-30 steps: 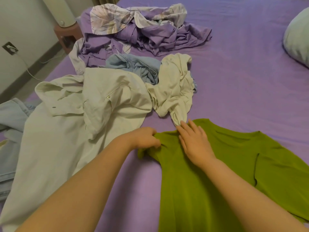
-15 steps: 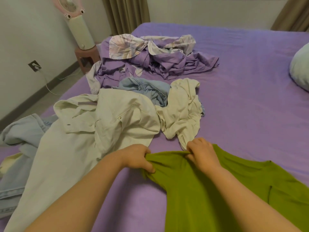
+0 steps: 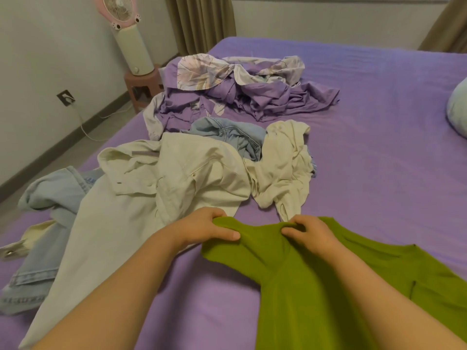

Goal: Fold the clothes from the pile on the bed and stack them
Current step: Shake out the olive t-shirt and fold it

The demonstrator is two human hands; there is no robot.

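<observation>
A green T-shirt [image 3: 316,286] lies spread on the purple bed [image 3: 379,147] in front of me. My left hand [image 3: 204,227] grips its left sleeve edge, thumb on top of the cloth. My right hand [image 3: 309,232] pinches the same sleeve near the shoulder seam, and the fabric is bunched and lifted between both hands. Beyond them lies the pile: cream trousers [image 3: 141,198], a crumpled cream top [image 3: 285,170] and light blue jeans [image 3: 230,137].
A purple floral sheet [image 3: 240,89] is heaped further back. More light blue denim [image 3: 48,198] hangs at the bed's left edge. A pale pillow [image 3: 457,109] sits at the right. A fan [image 3: 126,34] on a stool stands by the left wall.
My right hand went from lying flat on the shirt to pinching the sleeve. Both hands have lifted and bunched the sleeve fabric. The view has tilted up, showing more of the room.
</observation>
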